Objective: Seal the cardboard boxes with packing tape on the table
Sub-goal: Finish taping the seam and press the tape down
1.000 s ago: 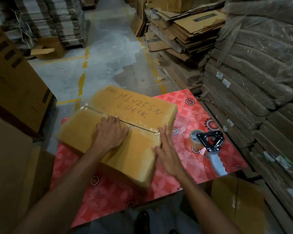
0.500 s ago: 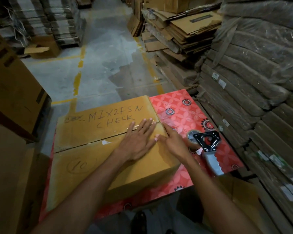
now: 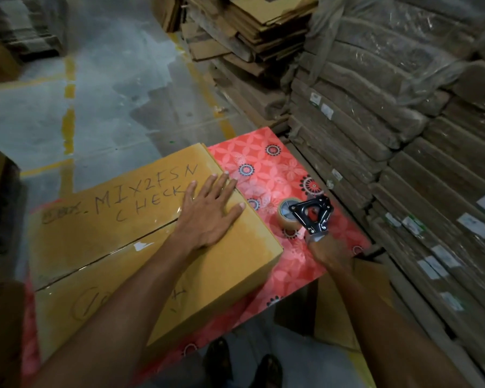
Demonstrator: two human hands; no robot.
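A closed cardboard box [image 3: 101,247] marked "MIX2FSN CHECK" lies on the red flowered table [image 3: 280,169], with clear tape shining along its centre seam. My left hand [image 3: 207,214] rests flat, fingers spread, on the box's right end over the seam. To the right of the box the tape dispenser [image 3: 310,215], black frame with a roll of clear tape, stands on the table. My right hand [image 3: 329,252] is closed around its handle at the table's right front edge.
Bundles of flattened cardboard [image 3: 389,135] stack high along the right side, close to the table. A brown carton [image 3: 345,309] stands on the floor under my right arm. Grey concrete floor with yellow lines [image 3: 69,119] lies beyond the table. My shoes [image 3: 266,371] show below.
The box was turned on the table so its seam runs left to right. My right hand left the box and closed on the tape dispenser's handle. My left hand stays flat on the box.
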